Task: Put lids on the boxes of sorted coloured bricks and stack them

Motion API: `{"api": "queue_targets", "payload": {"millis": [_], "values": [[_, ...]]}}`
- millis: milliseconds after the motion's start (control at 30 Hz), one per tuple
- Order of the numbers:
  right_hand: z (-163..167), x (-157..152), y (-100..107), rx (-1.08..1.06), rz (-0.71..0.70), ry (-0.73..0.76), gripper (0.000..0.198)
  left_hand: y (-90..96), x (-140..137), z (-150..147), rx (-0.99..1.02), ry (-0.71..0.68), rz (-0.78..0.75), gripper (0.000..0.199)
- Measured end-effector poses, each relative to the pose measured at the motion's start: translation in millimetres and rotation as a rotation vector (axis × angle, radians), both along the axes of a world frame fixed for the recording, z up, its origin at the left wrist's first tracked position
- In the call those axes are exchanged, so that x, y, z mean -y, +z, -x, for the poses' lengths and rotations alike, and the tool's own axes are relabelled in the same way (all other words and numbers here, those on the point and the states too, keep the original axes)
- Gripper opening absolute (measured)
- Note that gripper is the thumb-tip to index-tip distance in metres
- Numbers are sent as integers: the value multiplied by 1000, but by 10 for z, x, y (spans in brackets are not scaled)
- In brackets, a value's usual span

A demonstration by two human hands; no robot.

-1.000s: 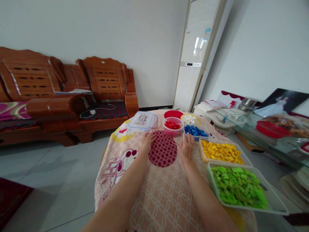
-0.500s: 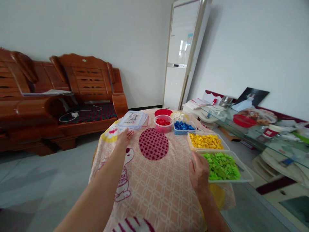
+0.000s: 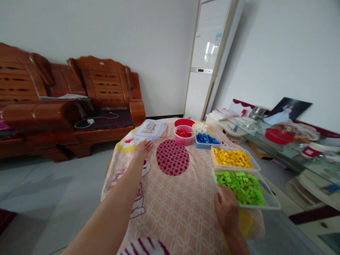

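My left hand (image 3: 145, 148) lies near the far left of the cloth-covered table (image 3: 170, 209), fingers stretched out and holding nothing. Just beyond its fingertips are stacked clear plastic lids (image 3: 150, 129), the top one printed with dark characters. My right hand (image 3: 226, 207) is at the near left corner of a clear plastic tray (image 3: 275, 203) full of green toy bricks (image 3: 243, 187). Its thumb and index finger are slightly apart with nothing visible between them; the other fingers are mostly hidden. Behind that tray stands a box of yellow bricks (image 3: 232, 157).
Blue bricks (image 3: 205, 138), a round tub of red pieces (image 3: 183, 133), a red lid (image 3: 184, 123) and white pieces (image 3: 201, 128) sit farther back. A cluttered glass-topped cabinet (image 3: 278, 145) flanks the right side. Wooden chairs (image 3: 106, 85) stand left, a tall white appliance (image 3: 204, 63) behind.
The view has turned slightly left. The green tray has shifted a little left and nearer, and my right hand has come back toward me along its edge. My left hand stays by the lids.
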State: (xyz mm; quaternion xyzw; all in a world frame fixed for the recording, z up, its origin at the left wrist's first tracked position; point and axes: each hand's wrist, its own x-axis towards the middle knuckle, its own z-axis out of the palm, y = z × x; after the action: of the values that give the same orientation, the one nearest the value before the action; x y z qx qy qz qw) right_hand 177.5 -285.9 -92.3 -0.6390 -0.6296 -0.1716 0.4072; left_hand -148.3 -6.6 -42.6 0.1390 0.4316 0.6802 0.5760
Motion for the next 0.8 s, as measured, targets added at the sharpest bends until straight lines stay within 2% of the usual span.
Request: {"api": "queue_targets", "payload": {"millis": [200,300,533,633,800], "values": [[507,-63,65,33,49,192,29,-200,131,-25,-51,5,-152,8],[682,-148,110,70,86,262,27,-255,167,-8,-112,-20,-167,14],[691,-313,186,83,96,301,34,-251,271,-19,-176,-133,-190,38],[624,-336,206,89,132,325,38,-221,577,59,-190,-92,-142,45],[538,-360,245,100,246,417,38,-91,1499,560,-371,-67,-87,45]]}}
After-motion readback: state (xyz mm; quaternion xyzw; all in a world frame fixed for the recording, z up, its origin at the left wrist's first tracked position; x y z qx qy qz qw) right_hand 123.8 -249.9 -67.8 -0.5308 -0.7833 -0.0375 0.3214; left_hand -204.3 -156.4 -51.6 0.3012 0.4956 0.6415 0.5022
